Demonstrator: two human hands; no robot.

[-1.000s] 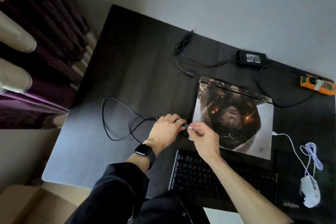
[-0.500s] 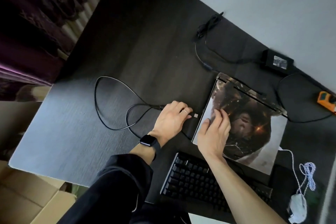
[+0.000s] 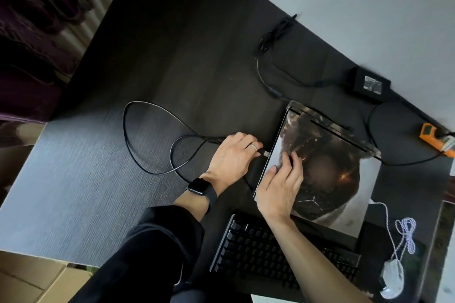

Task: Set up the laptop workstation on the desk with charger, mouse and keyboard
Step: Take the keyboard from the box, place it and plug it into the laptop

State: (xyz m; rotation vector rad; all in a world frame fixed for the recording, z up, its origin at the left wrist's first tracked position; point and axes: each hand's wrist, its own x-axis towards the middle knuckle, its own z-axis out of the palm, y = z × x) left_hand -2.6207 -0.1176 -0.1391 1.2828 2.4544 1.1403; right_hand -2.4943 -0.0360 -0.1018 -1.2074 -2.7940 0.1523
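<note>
- Plugging in of a lead is judged the step in hand: a USB plug (image 3: 266,154) is pinched at the curled fingertips of the left hand (image 3: 234,157), just beside the left edge of the closed laptop (image 3: 339,179) and apparently not yet seated.
- The right hand (image 3: 280,187) is laid flat on the lid near that edge, fingers straight and close together, pressing down.
- A black cable (image 3: 147,135) is looped slack over the desk (image 3: 73,192). It is taken for the keyboard's lead, but the run is hidden under the left wrist.
- Placed already: the keyboard (image 3: 258,246) in front of the laptop and the white mouse (image 3: 392,275) to the right, its cord (image 3: 406,231) in a tied bundle.
- The charger brick (image 3: 369,83) is set behind the laptop, one lead running toward an orange power strip (image 3: 435,138).
- Left, by estimate: seating the plug, loosening the mouse cord, opening the lid.
- Not made out: the side ports, whether charger or mouse is connected, and the blurred mouse's detail.
</note>
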